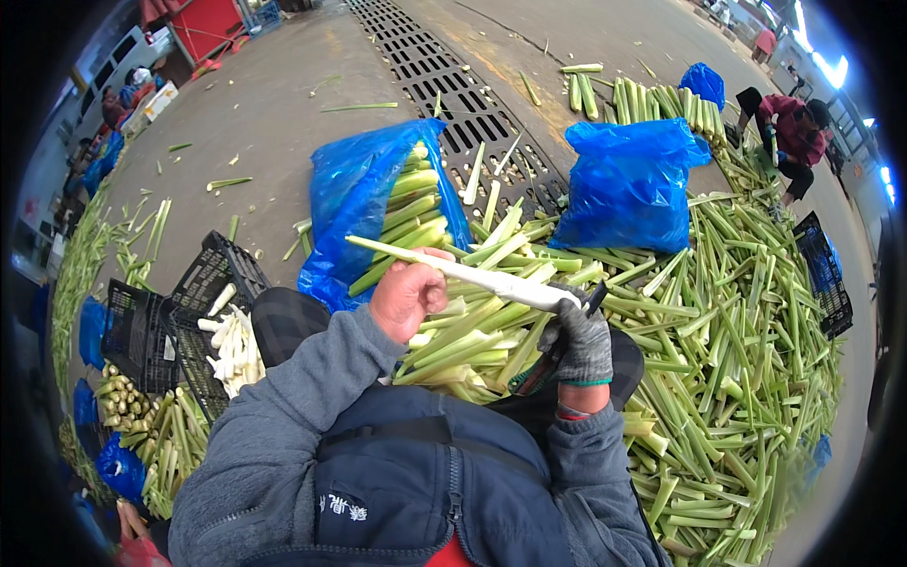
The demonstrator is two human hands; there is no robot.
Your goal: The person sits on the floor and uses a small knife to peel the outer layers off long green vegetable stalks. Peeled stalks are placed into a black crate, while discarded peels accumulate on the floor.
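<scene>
A long peeled stalk, white with a pale green tip, likely water bamboo (496, 282), lies slantwise between my hands. My bare left hand (411, 289) has its fingers curled around the stalk's thinner part. My right hand (582, 340), in a grey knit glove, is at the thick white end and also holds a dark-handled tool, whose blade I cannot make out. Green leaf sheaths (468, 340) are heaped under both hands. Beyond my left hand, an open blue plastic bag (354, 184) holds unpeeled green stalks.
Black plastic crates (205, 283) stand at left, one with peeled white stalks (234, 351). Another blue bag (623, 184) stands ahead. Discarded sheaths (737, 340) cover the right side. A metal drain grate (453, 85) crosses the floor. A person (790, 135) works at upper right.
</scene>
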